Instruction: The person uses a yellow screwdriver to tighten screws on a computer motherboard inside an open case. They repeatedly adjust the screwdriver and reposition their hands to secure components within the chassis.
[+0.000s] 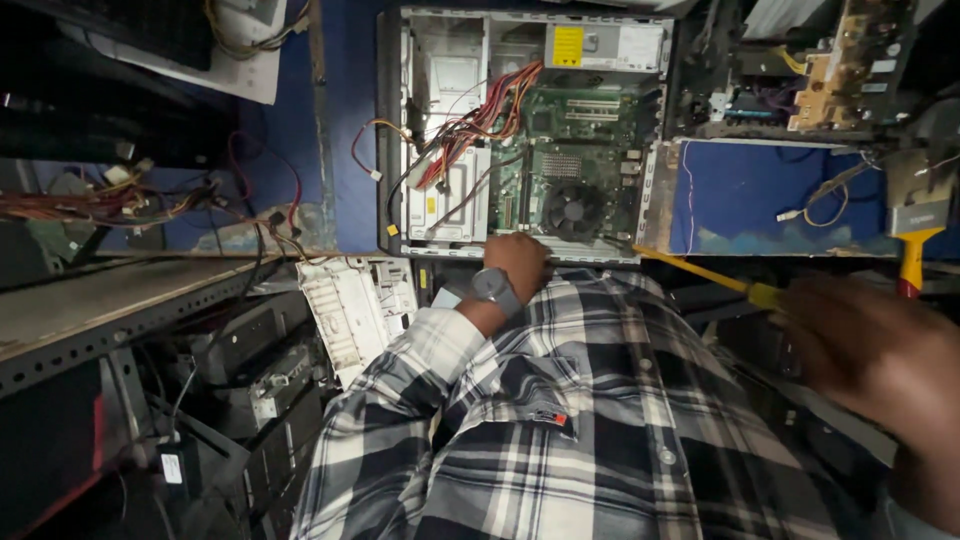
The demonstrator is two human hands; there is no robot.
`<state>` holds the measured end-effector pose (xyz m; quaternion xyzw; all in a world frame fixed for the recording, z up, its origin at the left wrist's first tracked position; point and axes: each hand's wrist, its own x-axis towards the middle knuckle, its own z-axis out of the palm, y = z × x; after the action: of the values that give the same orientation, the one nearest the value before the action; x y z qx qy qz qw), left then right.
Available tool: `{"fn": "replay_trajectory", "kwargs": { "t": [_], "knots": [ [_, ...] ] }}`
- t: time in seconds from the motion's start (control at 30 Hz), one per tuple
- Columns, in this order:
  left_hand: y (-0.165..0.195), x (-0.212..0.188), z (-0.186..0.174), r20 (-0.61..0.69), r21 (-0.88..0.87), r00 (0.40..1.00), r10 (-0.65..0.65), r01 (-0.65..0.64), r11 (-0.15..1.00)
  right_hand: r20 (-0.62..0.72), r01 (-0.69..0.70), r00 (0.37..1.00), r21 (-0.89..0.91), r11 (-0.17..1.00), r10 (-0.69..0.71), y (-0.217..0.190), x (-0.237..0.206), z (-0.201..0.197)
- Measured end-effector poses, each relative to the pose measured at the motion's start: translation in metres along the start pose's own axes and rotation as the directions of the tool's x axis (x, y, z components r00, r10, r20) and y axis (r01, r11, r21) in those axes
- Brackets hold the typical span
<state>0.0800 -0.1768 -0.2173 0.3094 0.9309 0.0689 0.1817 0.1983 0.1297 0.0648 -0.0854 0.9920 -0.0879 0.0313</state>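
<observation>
The open computer case (520, 130) lies on the blue bench (760, 190) at twelve o'clock, motherboard and fan (572, 208) exposed. The left hand (520, 262), with a wristwatch, rests on the case's near edge; whether its fingers curl cannot be told. At three o'clock the blurred right hand (880, 350) is closed around a yellow-handled screwdriver (700, 272), its shaft pointing toward the case's near right corner. Bare blue surface lies right of the case; a metal shelf (110, 300) crowds nine o'clock.

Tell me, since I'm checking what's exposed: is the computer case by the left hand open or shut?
Open. The computer case has no side panel; its green board, fan and coloured wires show. The left hand rests on its edge.
</observation>
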Motion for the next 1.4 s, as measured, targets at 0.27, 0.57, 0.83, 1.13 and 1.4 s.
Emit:
{"fn": "replay_trajectory", "kwargs": {
  "t": [0.27,0.57,0.83,1.13,1.4],
  "knots": [
    [0.006,0.0,0.001,0.202,0.02,0.979,-0.013,0.01,1.0,0.17,0.166,0.973,-0.041,0.985,-0.157,-0.004,0.035,0.005],
    [0.005,0.0,0.004,0.153,0.014,0.988,0.03,-0.033,0.999,0.174,0.154,0.975,-0.071,0.985,-0.14,-0.007,0.044,0.017],
    [0.007,-0.001,0.005,0.155,0.075,0.987,0.036,-0.048,0.996,0.205,0.122,0.973,-0.061,0.991,-0.107,-0.008,0.048,0.02],
    [0.004,0.0,0.005,0.15,0.079,0.986,0.07,-0.083,0.993,0.242,0.077,0.968,-0.058,0.995,-0.061,-0.008,0.051,0.024],
    [0.006,0.0,0.004,0.16,0.079,0.985,0.066,-0.079,0.994,0.206,0.112,0.973,-0.017,0.994,-0.106,-0.004,0.051,0.028]
  ]
}}
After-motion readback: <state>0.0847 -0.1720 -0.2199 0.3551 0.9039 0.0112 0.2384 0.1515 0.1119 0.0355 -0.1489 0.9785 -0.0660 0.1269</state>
